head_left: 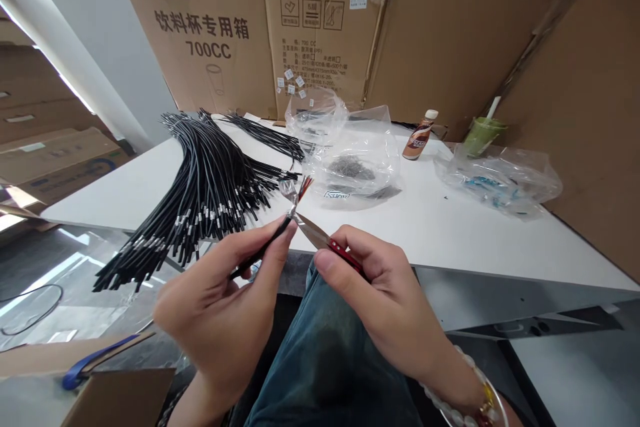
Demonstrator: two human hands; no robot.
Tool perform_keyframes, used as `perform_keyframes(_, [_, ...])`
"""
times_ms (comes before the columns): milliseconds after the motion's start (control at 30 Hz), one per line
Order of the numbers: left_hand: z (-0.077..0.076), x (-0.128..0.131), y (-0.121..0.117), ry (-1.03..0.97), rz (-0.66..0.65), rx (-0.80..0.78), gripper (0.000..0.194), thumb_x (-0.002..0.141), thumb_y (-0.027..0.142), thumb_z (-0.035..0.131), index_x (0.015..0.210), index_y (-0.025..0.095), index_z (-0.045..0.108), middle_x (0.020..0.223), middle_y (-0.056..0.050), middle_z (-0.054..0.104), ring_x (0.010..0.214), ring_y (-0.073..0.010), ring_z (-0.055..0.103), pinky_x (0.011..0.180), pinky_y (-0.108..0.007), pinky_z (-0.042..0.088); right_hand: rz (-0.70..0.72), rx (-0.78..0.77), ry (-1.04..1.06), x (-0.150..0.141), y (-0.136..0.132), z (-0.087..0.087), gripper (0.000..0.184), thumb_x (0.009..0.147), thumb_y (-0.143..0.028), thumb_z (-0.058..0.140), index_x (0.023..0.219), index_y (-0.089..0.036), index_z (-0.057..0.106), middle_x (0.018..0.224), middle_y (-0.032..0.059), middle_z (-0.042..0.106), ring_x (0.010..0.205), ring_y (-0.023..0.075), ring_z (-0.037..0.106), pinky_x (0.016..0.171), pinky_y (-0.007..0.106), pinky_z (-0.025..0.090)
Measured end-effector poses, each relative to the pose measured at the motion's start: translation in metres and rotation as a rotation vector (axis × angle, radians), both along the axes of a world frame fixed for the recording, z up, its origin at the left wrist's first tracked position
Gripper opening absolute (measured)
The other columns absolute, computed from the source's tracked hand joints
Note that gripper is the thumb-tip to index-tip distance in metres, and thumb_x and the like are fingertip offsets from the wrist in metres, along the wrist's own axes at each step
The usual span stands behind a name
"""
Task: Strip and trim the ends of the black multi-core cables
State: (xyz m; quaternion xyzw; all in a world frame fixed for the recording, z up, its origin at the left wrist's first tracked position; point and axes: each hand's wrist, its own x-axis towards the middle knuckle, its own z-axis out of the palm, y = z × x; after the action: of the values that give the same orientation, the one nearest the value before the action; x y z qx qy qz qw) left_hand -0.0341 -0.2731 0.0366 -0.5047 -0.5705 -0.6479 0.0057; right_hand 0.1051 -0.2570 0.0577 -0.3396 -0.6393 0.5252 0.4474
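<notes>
My left hand pinches a black cable between thumb and fingers, its end pointing up and away from me. Silvery shielding is spread at that end, and thin red, orange and dark wires stick out beside it. In my right hand is a small knife with a pointed metal blade and a red riveted handle. The blade's tip is at the cable's stripped part, close to my left thumb; whether it touches I cannot tell. My fingers cover part of the handle.
A large bundle of black cables lies on the white table at left, with a smaller bundle behind. Clear plastic bags, a brown bottle and a green cup stand farther back. Cardboard boxes wall the far side.
</notes>
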Motion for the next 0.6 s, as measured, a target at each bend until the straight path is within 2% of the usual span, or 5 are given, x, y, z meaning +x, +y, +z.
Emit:
perform_keyframes(367, [-0.0029, -0.0002, 0.0024, 0.050, 0.018, 0.020, 0.021, 0.078, 0.021, 0.074, 0.095, 0.034, 0.074, 0.084, 0.008, 0.074, 0.067, -0.0144, 0.061, 0.062, -0.033, 0.046, -0.022, 0.019, -0.045, -0.0005, -0.0012, 0.0011, 0.038, 0.093, -0.039, 0.055, 0.065, -0.020, 0.039, 0.060, -0.0060, 0.030, 0.055, 0.0080, 0.028, 0.048, 0.023, 0.024])
perform_keyframes(500, [0.0008, 0.0007, 0.0012, -0.024, 0.027, 0.010, 0.020, 0.076, 0.021, 0.077, 0.092, 0.034, 0.074, 0.083, 0.008, 0.074, 0.068, -0.0138, 0.063, 0.062, -0.032, 0.048, -0.035, 0.017, -0.076, 0.0009, 0.0009, -0.0015, 0.037, 0.094, -0.039, 0.053, 0.066, -0.019, 0.039, 0.061, -0.0057, 0.031, 0.056, 0.0080, 0.029, 0.049, 0.023, 0.025])
perform_keyframes(600, [0.0024, 0.0009, 0.0018, -0.065, 0.011, -0.010, 0.017, 0.075, 0.023, 0.078, 0.088, 0.033, 0.075, 0.081, 0.009, 0.073, 0.065, -0.0123, 0.063, 0.058, -0.030, 0.048, -0.062, 0.000, 0.013, -0.0002, 0.0032, -0.0019, 0.034, 0.093, -0.039, 0.055, 0.067, -0.019, 0.042, 0.063, -0.0056, 0.034, 0.057, 0.0078, 0.031, 0.048, 0.022, 0.027])
